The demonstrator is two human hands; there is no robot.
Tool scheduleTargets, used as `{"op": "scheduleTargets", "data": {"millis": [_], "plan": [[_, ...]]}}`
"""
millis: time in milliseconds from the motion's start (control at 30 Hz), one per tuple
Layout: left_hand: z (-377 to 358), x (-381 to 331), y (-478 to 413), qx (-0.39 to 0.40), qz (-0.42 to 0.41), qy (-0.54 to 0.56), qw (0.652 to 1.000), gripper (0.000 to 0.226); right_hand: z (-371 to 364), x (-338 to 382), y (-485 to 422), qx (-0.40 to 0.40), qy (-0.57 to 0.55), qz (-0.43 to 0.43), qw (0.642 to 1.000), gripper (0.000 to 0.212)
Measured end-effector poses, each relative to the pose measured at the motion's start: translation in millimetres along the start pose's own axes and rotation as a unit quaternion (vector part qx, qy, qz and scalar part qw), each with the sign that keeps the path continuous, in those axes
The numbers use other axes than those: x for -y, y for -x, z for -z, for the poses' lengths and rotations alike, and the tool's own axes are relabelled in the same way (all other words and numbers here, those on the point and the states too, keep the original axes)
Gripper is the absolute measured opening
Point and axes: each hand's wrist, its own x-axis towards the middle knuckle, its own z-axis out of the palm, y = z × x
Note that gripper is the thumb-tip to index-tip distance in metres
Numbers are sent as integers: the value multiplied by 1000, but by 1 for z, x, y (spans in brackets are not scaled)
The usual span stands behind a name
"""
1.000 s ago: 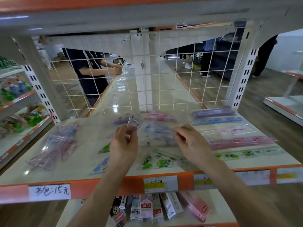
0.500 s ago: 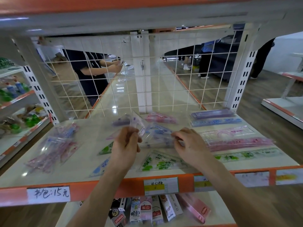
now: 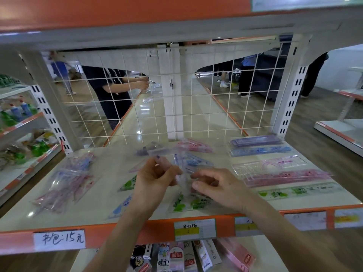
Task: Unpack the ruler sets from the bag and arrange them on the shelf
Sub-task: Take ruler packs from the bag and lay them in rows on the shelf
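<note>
White shelf [image 3: 94,209] with an orange front edge sits in front of me, with a wire grid [image 3: 196,107] at its back. Seen from my head, my left hand [image 3: 155,179] pinches a clear bag [image 3: 182,179] just above the shelf. My right hand [image 3: 222,187] pinches its other side with curled fingers. It is blurry, so I cannot tell what is inside. I think I should pull the bag open slowly, keep it low, and lay the set flat near the pink ruler set [image 3: 284,176] on the right.

A handwritten tag [image 3: 60,242] on the orange front edge of the shelf [image 3: 94,234], near left, reads "书包:15元"; the other price tags [image 3: 195,228] are too blurred to read.
</note>
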Motion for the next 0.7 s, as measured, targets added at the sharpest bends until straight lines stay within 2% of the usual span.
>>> {"op": "scheduleTargets", "data": {"millis": [233,367,467,600,700], "plan": [[1,1,-1,14,20,29,999,12,0,4,1,36,-62,-13,997,14],[5,3,-2,-33,14,41,999,7,4,-6,-3,-87,-85,-10,993,18],[7,7,-4,-70,23,22,997,8,2,-16,-6,-143,-1,18,990,20],[6,11,-6,-80,39,-33,996,5,-2,-22,-8,-153,149,127,969,29],[6,13,-7,-78,41,-65,994,6,-1,-23,-9,-171,220,150,949,33]]}}
